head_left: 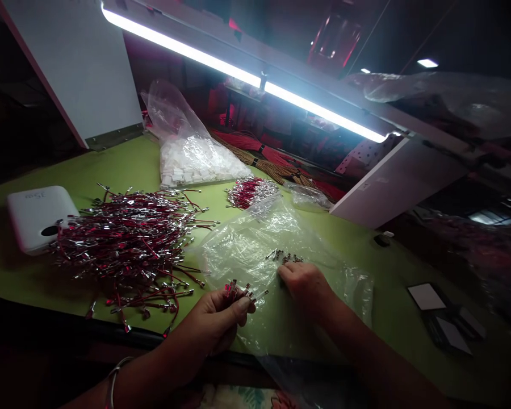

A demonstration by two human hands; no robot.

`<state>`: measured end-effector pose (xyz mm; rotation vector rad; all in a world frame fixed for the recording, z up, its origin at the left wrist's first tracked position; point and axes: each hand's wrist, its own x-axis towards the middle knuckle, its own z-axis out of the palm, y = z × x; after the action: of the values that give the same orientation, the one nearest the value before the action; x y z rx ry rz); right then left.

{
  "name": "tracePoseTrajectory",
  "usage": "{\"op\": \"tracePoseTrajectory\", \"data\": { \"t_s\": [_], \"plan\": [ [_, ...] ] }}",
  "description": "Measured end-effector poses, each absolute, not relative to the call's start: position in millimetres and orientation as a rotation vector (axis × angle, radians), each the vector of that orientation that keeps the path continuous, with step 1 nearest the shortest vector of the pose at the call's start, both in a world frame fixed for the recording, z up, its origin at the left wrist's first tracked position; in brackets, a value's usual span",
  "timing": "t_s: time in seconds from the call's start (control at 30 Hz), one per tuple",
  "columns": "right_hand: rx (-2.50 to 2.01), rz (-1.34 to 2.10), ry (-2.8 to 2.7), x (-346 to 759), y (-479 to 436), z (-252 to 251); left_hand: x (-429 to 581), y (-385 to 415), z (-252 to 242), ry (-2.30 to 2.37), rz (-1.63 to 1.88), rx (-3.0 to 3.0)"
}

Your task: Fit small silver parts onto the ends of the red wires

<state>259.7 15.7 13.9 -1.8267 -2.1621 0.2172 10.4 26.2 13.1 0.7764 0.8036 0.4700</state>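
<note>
Bent in toward its thumb, my left hand (pixel 225 312) grips a few short red wires with metal crimp terminals (pixel 247 293). To its right, my right hand (pixel 304 281) rests low over a clear plastic bag (pixel 234 244) lying flat. Its fingers are curled in, partly hidden by the back of the hand, around a small bunch of terminal wires (pixel 293 258) whose metal ends show past the fingertips. Beside that bunch, more metal ends (pixel 275 254) lie on the bag. A large heap of red terminal wires (pixel 132 238) is piled left of my hands.
A white box-shaped device (pixel 40 213) stands left of the heap. Behind are a bag of white connector housings (pixel 196 159), a neat stack of red terminal wires (pixel 252 192) and long wire bundles (pixel 268 165). A tube light (pixel 187 50) hangs overhead. Dark-framed cards (pixel 426 296) lie right.
</note>
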Motion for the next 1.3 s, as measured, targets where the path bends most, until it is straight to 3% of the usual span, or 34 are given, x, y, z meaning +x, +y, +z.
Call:
{"op": "tracePoseTrajectory", "data": {
  "t_s": [0.23,0.4,0.5,0.77,1.03,1.3],
  "plan": [
    [-1.722,0.427,-1.972,238.0,13.6,20.0,7.0,24.8,13.7,0.75,0.446,0.75],
    [-1.365,1.267,-1.183,211.0,-5.5,28.2,5.8,23.7,12.9,0.654,0.382,0.768],
    [-1.189,1.498,-0.888,198.2,-10.5,30.8,5.5,21.6,14.1,0.633,0.375,0.757],
    [-1.204,1.346,-1.005,189.0,-18.3,34.7,2.9,18.5,12.7,0.617,0.35,0.76],
    [-1.328,0.996,-1.47,188.6,-36.4,36.2,2.0,5.7,-0.2,0.6,0.348,0.701],
    [-1.44,1.086,-1.575,203.1,-26.5,35.6,7.5,16.4,0.3,0.743,0.514,0.679]
  ]
}}
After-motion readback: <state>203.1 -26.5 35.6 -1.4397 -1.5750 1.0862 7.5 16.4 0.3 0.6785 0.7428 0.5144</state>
